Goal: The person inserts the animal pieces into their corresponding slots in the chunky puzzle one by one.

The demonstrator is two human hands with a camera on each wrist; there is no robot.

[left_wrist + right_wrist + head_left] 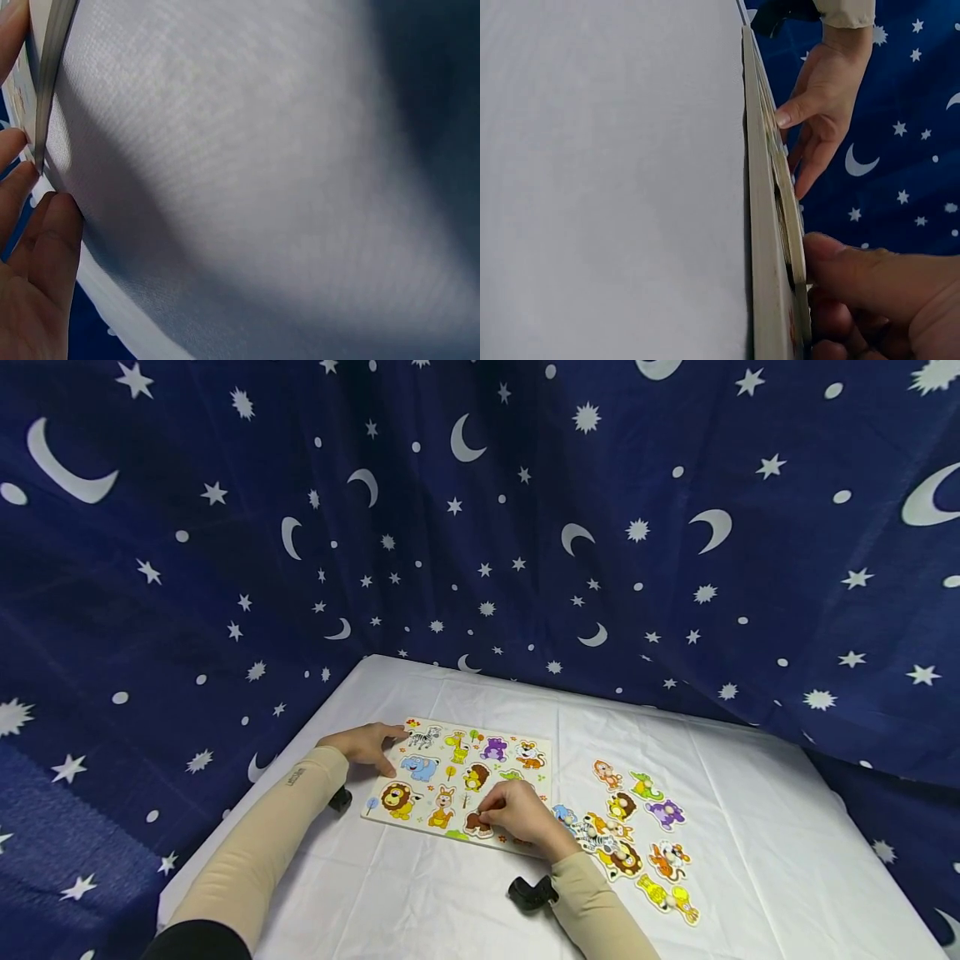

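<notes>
- While the left hand (363, 746) lies spread at the left side of the wooden animal puzzle board (416, 823), its thumb and forefinger reach onto the edge; its fingers are loosely extended, gripping nothing.
- The right hand (521, 814) has its thumb and fingertips drawn together, pinching a brown animal piece (478, 827).
- That piece is over the board's near edge, just right of the kangaroo picture (441, 808); whether it sits flush cannot be told.
- Printed animals run in rows across the board, among them a zebra, giraffe, hippo and tiger along the far side.
- Right of the board, loose pieces lie on the white cloth (420, 902).
- Nearest the right wrist is a crowded cluster: elephant piece (562, 814), zebra piece (592, 837), kangaroo piece (622, 832) and lion piece (624, 862), the zebra overlapping its neighbours.
- Around them are the monkey piece (607, 774), crocodile piece (647, 787), hedgehog piece (621, 807), purple hippo piece (665, 814), tiger piece (669, 860) and giraffe piece (656, 893).
- Beige sleeves (277, 827) cover both forearms, and a dark blue curtain (525, 564) with moons and stars hangs behind.
</notes>
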